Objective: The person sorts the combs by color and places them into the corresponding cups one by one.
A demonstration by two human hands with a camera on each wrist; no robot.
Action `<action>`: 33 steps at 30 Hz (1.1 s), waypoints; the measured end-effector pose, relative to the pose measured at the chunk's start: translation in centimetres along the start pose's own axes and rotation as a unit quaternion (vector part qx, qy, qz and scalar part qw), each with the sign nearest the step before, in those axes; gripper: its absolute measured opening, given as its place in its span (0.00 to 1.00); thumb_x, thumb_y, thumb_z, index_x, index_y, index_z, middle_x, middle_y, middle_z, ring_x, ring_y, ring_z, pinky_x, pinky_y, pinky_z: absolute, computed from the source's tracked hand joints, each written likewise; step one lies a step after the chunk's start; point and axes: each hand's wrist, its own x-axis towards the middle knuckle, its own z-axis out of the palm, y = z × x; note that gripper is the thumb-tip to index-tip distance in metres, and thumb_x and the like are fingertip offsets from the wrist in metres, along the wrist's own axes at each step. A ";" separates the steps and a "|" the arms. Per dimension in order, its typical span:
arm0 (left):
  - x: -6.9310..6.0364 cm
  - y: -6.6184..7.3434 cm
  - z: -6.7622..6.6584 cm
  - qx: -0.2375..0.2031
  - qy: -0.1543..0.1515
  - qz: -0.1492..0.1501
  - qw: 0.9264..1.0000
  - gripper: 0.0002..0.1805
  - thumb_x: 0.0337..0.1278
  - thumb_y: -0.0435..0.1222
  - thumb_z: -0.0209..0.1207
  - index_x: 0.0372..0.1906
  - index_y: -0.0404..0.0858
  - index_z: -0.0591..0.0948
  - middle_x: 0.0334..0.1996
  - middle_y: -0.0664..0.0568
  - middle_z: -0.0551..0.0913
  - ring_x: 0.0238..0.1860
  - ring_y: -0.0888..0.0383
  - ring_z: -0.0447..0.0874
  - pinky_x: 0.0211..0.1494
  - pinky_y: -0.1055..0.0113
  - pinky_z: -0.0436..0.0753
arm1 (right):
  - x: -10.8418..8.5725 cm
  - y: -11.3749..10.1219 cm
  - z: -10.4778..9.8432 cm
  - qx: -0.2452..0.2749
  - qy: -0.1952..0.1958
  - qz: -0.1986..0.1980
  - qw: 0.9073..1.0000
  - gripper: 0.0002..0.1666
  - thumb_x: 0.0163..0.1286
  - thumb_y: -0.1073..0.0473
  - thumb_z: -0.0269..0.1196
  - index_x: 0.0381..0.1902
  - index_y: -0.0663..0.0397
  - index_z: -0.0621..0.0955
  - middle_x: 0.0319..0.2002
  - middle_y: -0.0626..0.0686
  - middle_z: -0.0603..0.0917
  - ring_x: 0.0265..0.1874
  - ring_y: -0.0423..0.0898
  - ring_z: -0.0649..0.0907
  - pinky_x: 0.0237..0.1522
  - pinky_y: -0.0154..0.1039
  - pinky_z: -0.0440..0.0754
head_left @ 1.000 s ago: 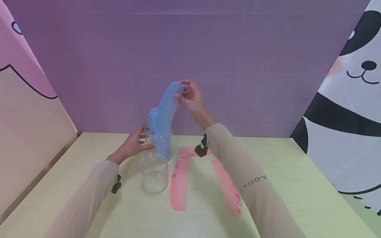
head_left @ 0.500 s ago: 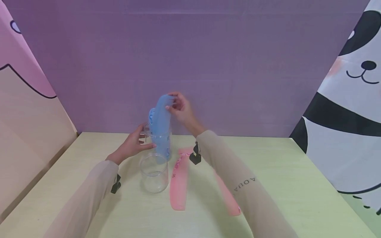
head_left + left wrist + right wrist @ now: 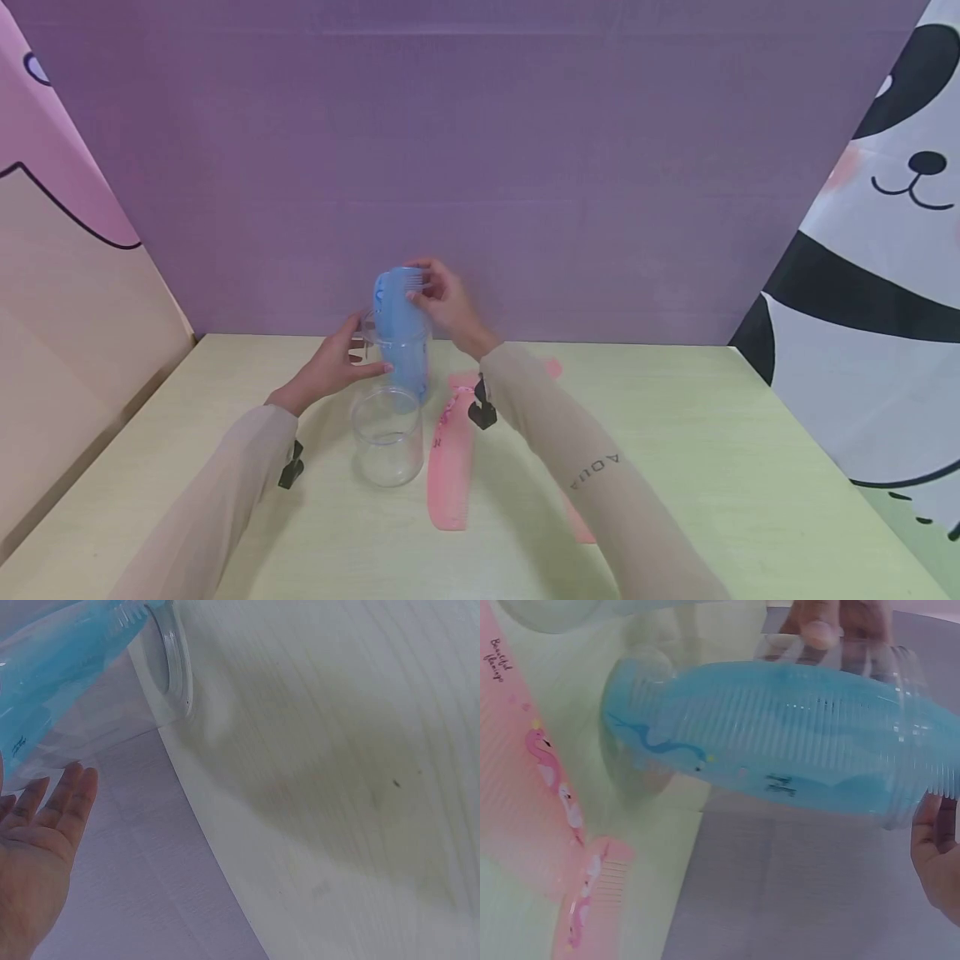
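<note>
My left hand [image 3: 330, 371] holds a clear plastic jar [image 3: 900, 799] from its left side, thumb in front and fingers behind. My right hand [image 3: 447, 307] pinches the toothed top end of a blue comb [image 3: 407, 308], whose lower part stands inside that jar. Another blue comb [image 3: 381, 292] is upright in the jar behind it, partly hidden. The right wrist view shows the held comb's teeth and a bird print through the jar wall. In the left wrist view, my left fingers [image 3: 77, 802] lie along the jar wall.
A second clear jar [image 3: 390, 462] stands just in front on the table. Pink combs lie to the right: one lengthwise [image 3: 450, 479], one crosswise [image 3: 553, 367] farther back, and one [image 3: 579, 521] mostly under my right sleeve. A purple backdrop [image 3: 480, 167] rises behind the table.
My right hand has moved down and left, lowering the blue comb deeper into the jar until its top is about level with the other blue comb. My left hand has stayed put.
</note>
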 end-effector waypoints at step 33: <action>0.1 -0.4 0.0 -0.010 -0.003 0.018 1.000 0.54 0.44 0.49 0.67 0.70 0.40 0.46 0.64 0.39 0.62 0.59 0.38 0.69 0.55 0.48 0.76 | 0.3 0.7 1.4 -0.077 0.037 -0.038 0.996 0.20 0.58 0.74 0.60 0.49 0.61 0.73 0.41 0.61 0.77 0.37 0.51 0.78 0.44 0.38 0.81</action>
